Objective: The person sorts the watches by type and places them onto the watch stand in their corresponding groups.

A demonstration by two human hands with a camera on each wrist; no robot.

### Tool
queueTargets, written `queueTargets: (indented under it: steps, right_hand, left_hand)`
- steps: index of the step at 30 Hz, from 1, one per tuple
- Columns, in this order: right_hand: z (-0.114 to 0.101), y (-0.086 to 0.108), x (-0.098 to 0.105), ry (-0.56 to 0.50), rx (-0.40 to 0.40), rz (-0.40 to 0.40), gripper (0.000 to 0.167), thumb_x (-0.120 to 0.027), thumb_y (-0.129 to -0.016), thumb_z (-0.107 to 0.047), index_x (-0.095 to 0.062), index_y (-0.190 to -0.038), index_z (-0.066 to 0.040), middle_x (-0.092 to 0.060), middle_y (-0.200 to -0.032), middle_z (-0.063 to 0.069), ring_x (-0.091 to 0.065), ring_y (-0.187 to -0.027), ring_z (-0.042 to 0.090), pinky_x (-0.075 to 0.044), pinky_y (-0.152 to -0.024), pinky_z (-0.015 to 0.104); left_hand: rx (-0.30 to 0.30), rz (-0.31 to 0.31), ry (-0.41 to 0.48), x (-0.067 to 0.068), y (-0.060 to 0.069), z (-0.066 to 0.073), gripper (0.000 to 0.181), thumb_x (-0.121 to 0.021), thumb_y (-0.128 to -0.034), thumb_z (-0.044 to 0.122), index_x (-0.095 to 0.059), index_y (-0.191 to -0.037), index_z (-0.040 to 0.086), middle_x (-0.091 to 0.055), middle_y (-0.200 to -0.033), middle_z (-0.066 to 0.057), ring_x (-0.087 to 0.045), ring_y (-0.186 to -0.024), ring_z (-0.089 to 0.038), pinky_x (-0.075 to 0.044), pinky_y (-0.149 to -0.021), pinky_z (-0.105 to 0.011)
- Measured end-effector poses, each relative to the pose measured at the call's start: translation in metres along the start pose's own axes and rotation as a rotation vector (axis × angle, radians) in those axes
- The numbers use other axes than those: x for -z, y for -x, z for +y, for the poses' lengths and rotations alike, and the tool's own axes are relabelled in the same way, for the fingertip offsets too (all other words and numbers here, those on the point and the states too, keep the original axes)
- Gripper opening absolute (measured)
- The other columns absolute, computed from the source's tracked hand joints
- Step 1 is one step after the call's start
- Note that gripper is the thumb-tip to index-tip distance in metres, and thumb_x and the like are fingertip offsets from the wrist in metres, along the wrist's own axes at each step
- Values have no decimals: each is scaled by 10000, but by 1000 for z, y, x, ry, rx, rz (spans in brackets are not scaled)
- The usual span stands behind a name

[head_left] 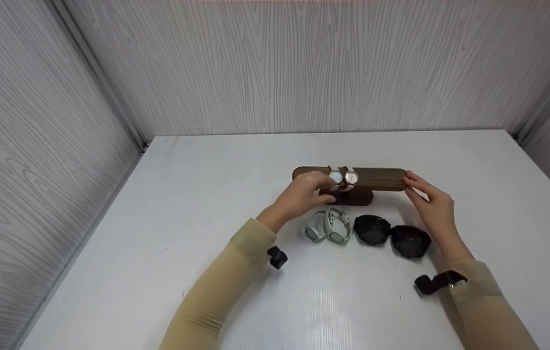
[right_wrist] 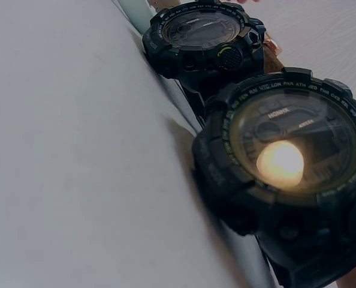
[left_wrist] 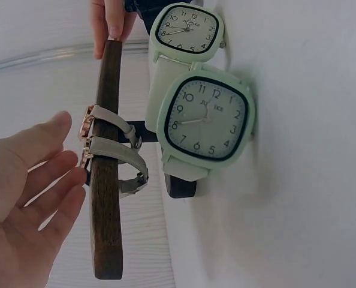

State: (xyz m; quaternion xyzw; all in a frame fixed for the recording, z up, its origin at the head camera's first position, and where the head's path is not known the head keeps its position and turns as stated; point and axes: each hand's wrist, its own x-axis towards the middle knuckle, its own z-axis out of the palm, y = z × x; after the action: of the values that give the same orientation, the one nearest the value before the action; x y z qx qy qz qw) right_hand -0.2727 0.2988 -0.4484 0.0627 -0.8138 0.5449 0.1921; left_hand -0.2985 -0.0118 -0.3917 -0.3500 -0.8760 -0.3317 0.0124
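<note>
A wooden watch stand (head_left: 381, 179) with a bar on a dark base holds two rose-gold watches with pale straps, the left watch (head_left: 336, 176) and the right watch (head_left: 351, 178), side by side near its middle. My left hand (head_left: 299, 194) is at the left watch. In the left wrist view its loosely bent fingers (left_wrist: 58, 198) reach the watch case, gripping nothing visible. At the bar's right end, my right hand (head_left: 435, 209) pinches the wood between thumb and fingers. The right wrist view mostly hides this hand behind black watches.
Two pale green square watches (head_left: 337, 237) stand on the white table (head_left: 158, 218) in front of the stand. To their right are two black digital watches (right_wrist: 298, 141). Wood-grain panels (head_left: 275, 68) enclose the table behind and at the sides.
</note>
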Motion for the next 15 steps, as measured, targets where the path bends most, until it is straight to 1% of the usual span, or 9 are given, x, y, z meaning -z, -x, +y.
queueTargets:
  steps: [3,5,8,11,15]
  right_hand:
    - [-2,0,0,9,1,0,304,-618,-933,-62,-633,-1232,-15,-527,-1367,56,-446,-1290,153,-436,-954,169]
    - [-1,0,0,19,-4,1,305,-622,-934,-84,-638,-1234,-35,-531,-1366,29,-448,-1286,132,-438,-953,168]
    - [3,-1,0,28,-13,5,305,-630,-933,-133,-651,-1233,-80,-540,-1359,-30,-451,-1278,90,-438,-948,161]
    - [6,-2,0,33,-15,2,314,-634,-934,-171,-650,-1240,-102,-541,-1357,-62,-448,-1279,82,-437,-960,175]
    - [6,-2,-1,25,-17,-3,326,-635,-934,-188,-644,-1249,-103,-538,-1360,-67,-445,-1284,91,-436,-967,186]
  left_hand:
    - [-41,-100,2,2,9,-2,319,-715,-873,171,-659,-1140,4,-648,-1106,-94,-590,-1019,-190,-497,-896,-303]
    - [-62,-164,9,2,15,-4,294,-716,-872,148,-665,-1114,-11,-656,-1086,-114,-600,-998,-210,-505,-881,-310]
    - [-75,-241,7,0,22,-8,257,-722,-864,125,-676,-1078,-9,-665,-1056,-111,-615,-979,-212,-515,-863,-291]
    - [-73,-294,16,-4,28,-12,230,-731,-849,94,-683,-1049,-9,-670,-1039,-116,-624,-973,-208,-520,-859,-287]
    - [-51,-340,45,-6,31,-16,218,-735,-833,44,-693,-1040,-12,-678,-1029,-116,-631,-983,-195,-517,-862,-260]
